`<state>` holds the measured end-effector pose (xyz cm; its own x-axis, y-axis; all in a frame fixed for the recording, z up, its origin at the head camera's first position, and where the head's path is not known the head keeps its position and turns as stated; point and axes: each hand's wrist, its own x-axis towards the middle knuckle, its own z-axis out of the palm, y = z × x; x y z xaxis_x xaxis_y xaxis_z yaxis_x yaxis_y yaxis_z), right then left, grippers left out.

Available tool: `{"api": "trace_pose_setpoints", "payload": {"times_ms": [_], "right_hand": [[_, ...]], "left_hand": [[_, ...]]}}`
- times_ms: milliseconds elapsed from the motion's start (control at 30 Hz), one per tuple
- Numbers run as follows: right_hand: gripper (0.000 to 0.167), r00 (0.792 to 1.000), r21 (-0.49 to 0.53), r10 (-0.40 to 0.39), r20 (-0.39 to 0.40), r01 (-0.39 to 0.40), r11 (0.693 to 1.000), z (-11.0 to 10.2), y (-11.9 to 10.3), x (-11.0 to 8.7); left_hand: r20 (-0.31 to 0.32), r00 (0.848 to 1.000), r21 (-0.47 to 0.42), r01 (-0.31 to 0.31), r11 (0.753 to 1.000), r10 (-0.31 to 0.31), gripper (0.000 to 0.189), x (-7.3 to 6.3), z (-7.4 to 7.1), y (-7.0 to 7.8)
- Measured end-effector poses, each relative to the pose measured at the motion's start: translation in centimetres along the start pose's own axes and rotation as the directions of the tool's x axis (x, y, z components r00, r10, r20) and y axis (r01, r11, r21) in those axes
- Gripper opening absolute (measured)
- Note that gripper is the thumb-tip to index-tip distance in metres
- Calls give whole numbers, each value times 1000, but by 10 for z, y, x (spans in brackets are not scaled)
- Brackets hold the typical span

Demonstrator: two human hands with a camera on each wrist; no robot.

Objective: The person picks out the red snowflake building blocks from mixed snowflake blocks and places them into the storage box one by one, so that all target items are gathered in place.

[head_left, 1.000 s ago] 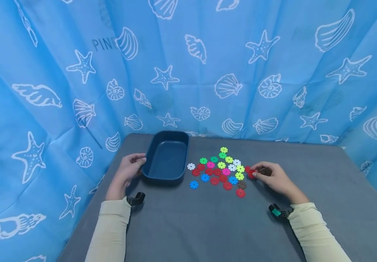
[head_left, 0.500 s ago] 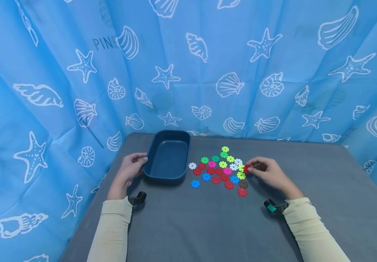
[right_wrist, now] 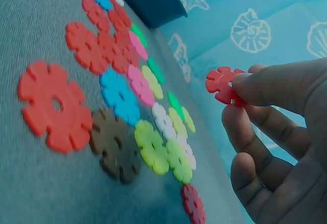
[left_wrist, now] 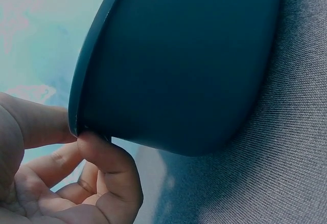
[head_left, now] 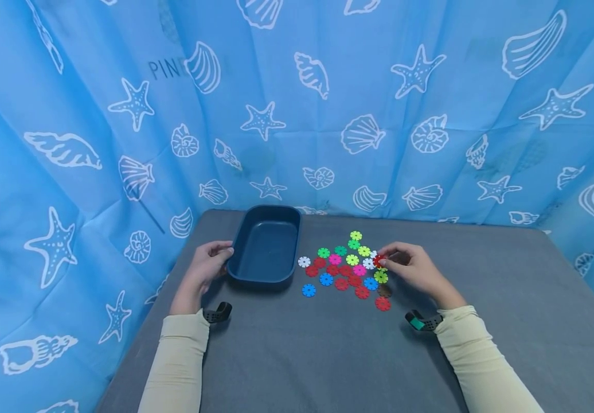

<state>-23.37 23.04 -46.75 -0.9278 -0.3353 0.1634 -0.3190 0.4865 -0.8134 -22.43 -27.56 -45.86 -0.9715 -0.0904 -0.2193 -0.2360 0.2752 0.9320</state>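
My left hand [head_left: 205, 267] pinches the near-left rim of a dark blue plastic tub [head_left: 262, 281], thumb and curled forefinger on the rim in the left wrist view. No disc shows inside the tub. My right hand [head_left: 414, 272] pinches a red notched plastic disc [right_wrist: 218, 85] between thumb and fingers, held above the table at the right side of a spread of discs. Among these lie a blue disc [head_left: 309, 290], a pink disc [head_left: 359, 269], a yellow disc [head_left: 356, 236] and a brown disc [right_wrist: 115, 144], some overlapping.
A grey cloth [head_left: 297, 355] covers the table. Behind it hangs a blue curtain [head_left: 297, 143] with white shell and starfish prints. One dark red disc [right_wrist: 193, 204] lies apart from the others in the right wrist view. Black bands sit at both wrists.
My right hand has moved left with the red disc, from the right edge of the spread to over the white and yellow discs. The left hand keeps its hold on the tub.
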Motion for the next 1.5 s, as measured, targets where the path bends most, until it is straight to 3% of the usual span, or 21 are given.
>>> {"api": "trace_pose_setpoints", "payload": {"times_ms": [600, 833, 1500], "right_hand": [[21, 999, 135, -48, -6, 49, 990, 20, -20, 20], [22, 1000, 184, -27, 4, 26, 983, 32, -28, 29], [20, 996, 305, -85, 37, 70, 950, 86, -70, 60]], "left_hand": [[11, 1000, -15, 2, 1000, -2, 43, 0, -1, -1], [11, 1000, -16, 9, 1000, -8, 44, 1, -1, -1], [11, 1000, -25, 14, 1000, -14, 45, 0, 0, 0]]}}
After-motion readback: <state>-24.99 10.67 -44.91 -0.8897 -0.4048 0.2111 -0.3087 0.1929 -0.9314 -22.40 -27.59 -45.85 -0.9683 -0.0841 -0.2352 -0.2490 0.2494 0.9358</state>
